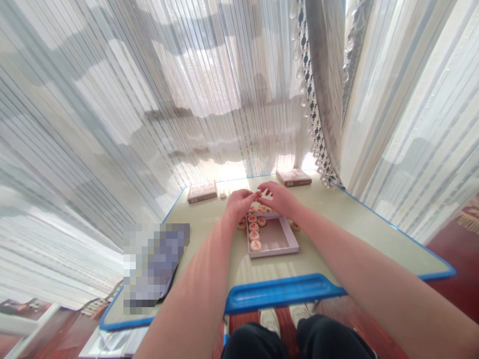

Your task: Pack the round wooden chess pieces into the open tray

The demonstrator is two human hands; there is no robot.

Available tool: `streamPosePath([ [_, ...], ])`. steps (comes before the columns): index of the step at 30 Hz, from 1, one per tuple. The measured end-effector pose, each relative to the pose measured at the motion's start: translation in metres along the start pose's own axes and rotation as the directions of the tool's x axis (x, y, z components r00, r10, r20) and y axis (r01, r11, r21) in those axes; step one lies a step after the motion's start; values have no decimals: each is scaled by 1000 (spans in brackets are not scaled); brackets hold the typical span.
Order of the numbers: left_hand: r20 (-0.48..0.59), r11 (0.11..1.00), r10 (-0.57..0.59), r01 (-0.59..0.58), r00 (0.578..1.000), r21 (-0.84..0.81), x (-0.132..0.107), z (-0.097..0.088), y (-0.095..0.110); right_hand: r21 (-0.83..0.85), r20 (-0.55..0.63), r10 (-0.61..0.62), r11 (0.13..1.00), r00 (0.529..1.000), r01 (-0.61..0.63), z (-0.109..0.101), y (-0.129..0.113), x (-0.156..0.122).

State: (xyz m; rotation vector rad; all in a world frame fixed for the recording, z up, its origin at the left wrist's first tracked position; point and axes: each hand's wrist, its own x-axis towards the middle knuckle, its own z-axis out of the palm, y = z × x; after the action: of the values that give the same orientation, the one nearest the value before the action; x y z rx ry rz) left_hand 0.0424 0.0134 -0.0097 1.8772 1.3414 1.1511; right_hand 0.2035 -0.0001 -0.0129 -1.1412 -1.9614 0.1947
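Observation:
My left hand (239, 203) and my right hand (279, 197) meet above the far end of a shallow white box (279, 238) on a pale green table (355, 224). Both hands pinch a small round wooden chess piece (258, 193) with a red mark between their fingertips. Inside the box, several round wooden chess pieces (254, 234) with red characters lie in a row along its left side, and more are piled at its far end under my hands. A loose piece (295, 227) lies on the table right of the box.
Two flat brown boxes lie at the table's far edge, one on the left (202, 191) and one on the right (294, 176). A blurred dark flat thing (155, 267) lies at the table's near left. A blue tray lip (280, 291) runs along the near edge. Sheer curtains hang close behind.

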Motion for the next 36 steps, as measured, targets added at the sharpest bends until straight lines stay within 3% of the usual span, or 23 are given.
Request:
streamPosePath([
  [8,28,1000,8,-7,1000,-7,1,0,-5,-79,27,-34,996,999,36,0,-1,0],
  [13,-82,999,29,-32,996,-33,6,2,-19,-252,177,37,968,983,9,-9,-8,-1],
  [20,-60,998,41,-38,997,59,5,2,-21,-328,266,-4,940,964,95,-13,-20,-2],
  [29,-88,990,23,-10,996,138,0,0,-12,-309,523,115,949,844,62,-20,-30,-6],
  [36,-61,987,43,-34,997,157,-1,-1,-7,-304,547,127,951,827,55,-20,-29,-5],
])
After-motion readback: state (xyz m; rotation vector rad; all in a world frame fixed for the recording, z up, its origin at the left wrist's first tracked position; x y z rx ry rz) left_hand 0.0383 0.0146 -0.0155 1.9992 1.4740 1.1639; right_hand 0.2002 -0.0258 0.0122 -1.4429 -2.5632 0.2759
